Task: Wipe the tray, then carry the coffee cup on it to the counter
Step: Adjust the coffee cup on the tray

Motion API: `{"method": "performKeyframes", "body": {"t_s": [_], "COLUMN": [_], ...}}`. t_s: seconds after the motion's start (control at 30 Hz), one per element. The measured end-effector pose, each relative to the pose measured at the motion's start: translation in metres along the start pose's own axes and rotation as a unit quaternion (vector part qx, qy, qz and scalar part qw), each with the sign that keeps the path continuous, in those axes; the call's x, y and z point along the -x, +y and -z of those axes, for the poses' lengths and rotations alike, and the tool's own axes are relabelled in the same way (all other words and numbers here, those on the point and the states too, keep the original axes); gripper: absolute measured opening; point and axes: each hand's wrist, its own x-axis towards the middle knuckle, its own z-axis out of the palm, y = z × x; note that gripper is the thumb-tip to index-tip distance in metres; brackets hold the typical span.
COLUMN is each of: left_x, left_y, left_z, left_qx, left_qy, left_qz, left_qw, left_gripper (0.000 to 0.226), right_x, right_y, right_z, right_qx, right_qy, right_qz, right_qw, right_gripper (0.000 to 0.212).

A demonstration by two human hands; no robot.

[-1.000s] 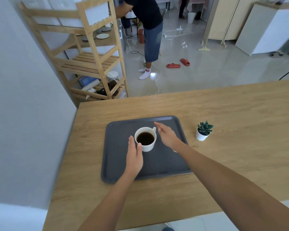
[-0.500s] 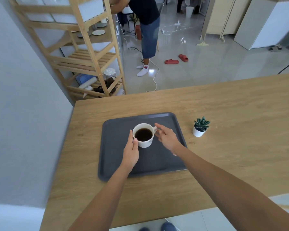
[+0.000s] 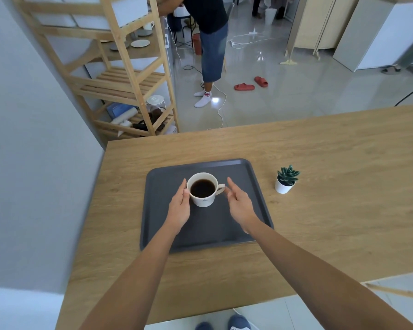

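Observation:
A white coffee cup [image 3: 203, 200] full of dark coffee stands on the dark grey tray [image 3: 244, 172], left of the tray's middle, with its handle pointing right. My left hand [image 3: 179, 206] lies against the cup's left side, thumb at the rim and fingers straight along the wall. To the right of the cup is my right hand [image 3: 239, 204], fingers spread and fingertips right at the handle. I cannot tell whether they touch it. The tray lies flat on the wooden counter [image 3: 343, 186].
A small potted succulent [image 3: 286, 179] stands on the counter right of the tray. A grey wall [image 3: 34, 163] borders the counter's left edge. Beyond the far edge are a wooden shelf rack [image 3: 129, 86], a standing person [image 3: 211, 44], floor cables and red slippers [image 3: 250, 84].
Both hands closed in on the cup from either side; my left hand came to rest against it and my right hand reached the handle. My view tilted down a little.

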Motion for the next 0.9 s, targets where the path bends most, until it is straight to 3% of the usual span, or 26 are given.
{"method": "performKeyframes", "body": {"t_s": [0.1,0.2,0.3,0.53,0.9], "left_x": [0.005,0.022,0.044,0.055,0.056], "left_y": [-0.009,-0.037,-0.067,-0.072,-0.069], "left_z": [0.016,0.040,0.050,0.042,0.046], "left_qx": [-0.118,-0.334,-0.421,-0.466,-0.463], "left_qy": [0.062,0.142,0.125,0.108,0.094], "left_qz": [-0.010,0.013,0.069,0.071,0.070], "left_qw": [0.991,0.932,0.896,0.875,0.879], "left_gripper": [0.051,0.054,0.059,0.065,0.066], "right_x": [0.009,0.019,0.025,0.017,0.017], "right_y": [0.013,0.042,0.066,0.072,0.070], "right_z": [0.011,0.030,0.044,0.053,0.053], "right_qx": [0.170,0.353,0.446,0.468,0.452], "right_qy": [0.066,0.123,0.120,0.099,0.091], "right_qz": [0.038,0.039,0.021,0.052,0.050], "right_qw": [0.982,0.927,0.887,0.877,0.886], "right_gripper": [0.050,0.051,0.052,0.053,0.053]}}
